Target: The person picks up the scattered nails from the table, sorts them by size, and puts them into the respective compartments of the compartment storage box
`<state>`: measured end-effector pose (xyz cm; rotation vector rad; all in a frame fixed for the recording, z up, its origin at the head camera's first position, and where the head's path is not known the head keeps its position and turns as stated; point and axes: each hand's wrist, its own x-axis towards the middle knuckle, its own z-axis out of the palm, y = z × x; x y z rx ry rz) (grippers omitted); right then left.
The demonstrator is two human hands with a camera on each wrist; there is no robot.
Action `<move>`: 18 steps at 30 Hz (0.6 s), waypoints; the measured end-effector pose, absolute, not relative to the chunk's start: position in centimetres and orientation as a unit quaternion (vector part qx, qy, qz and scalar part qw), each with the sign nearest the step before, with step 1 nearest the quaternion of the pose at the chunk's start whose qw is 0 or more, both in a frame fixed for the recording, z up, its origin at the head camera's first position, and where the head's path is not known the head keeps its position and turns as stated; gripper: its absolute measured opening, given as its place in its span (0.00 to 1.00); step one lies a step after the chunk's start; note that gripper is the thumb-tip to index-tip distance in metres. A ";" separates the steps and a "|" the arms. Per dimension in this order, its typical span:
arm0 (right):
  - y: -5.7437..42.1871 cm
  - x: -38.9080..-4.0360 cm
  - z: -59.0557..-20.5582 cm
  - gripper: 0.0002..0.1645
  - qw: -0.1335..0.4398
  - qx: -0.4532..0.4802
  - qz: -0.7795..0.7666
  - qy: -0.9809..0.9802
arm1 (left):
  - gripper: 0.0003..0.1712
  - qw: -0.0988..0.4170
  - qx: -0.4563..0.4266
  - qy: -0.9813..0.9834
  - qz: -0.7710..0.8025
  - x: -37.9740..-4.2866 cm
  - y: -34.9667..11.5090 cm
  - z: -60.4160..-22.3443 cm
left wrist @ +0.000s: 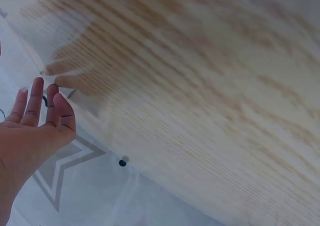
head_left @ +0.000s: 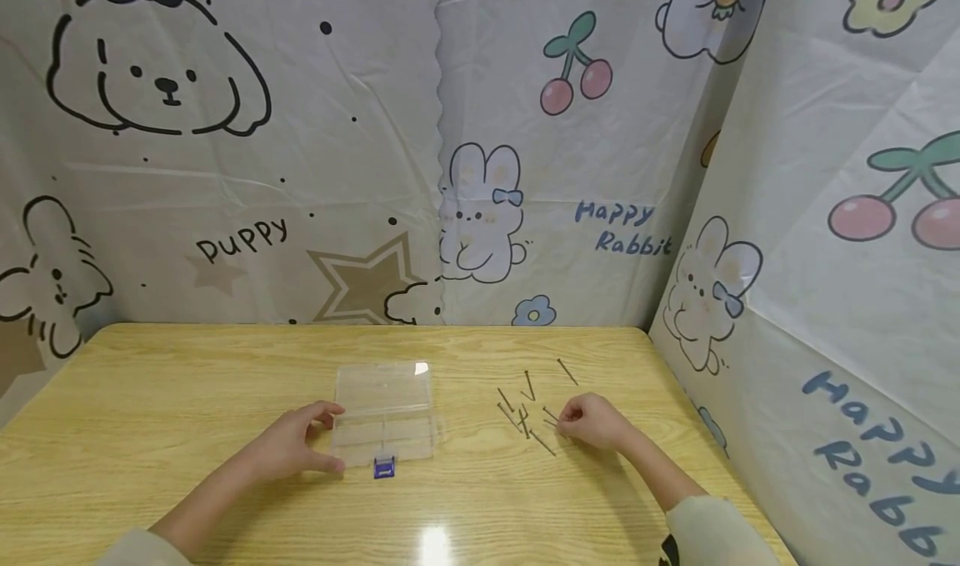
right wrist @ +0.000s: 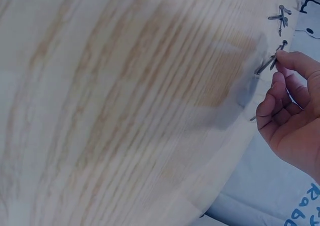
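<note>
On the table lies a clear plastic box [head_left: 383, 388] with compartments and a blue latch [head_left: 384, 467] at its front. My left hand [head_left: 296, 445] is at the box's left side, thumb by the front corner and fingertips at the edge. In the left wrist view the fingers of the left hand [left wrist: 42, 116] look relaxed. Right of the box several metal nails [head_left: 542, 443] lie scattered. At their right side my right hand [head_left: 596, 420] pinches a nail between thumb and forefinger. The right wrist view has the right hand [right wrist: 295, 101] with its fingertips at the nails [right wrist: 267, 62].
A single nail [head_left: 567, 372] lies farther back than the others. The wooden table [head_left: 225, 366] meets a printed cloth [head_left: 360, 174] behind it, and another printed cloth [head_left: 825, 283] hangs along the right side.
</note>
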<state>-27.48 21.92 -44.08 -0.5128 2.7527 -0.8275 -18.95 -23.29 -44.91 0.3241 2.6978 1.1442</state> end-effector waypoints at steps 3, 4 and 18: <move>21.6 -27.6 -43.9 0.05 0.111 -0.182 -0.281 0.936 | 0.48 0.091 0.116 0.910 0.387 -19.0 -23.3 -45.0; 21.4 -27.6 -43.8 0.05 0.113 -0.184 -0.283 0.934 | 0.48 0.088 0.117 0.911 0.386 -19.0 -23.4 -45.0; 19.4 -28.0 -42.8 0.05 0.122 -0.192 -0.284 0.931 | 0.48 0.090 0.107 0.915 0.378 -18.9 -23.2 -44.8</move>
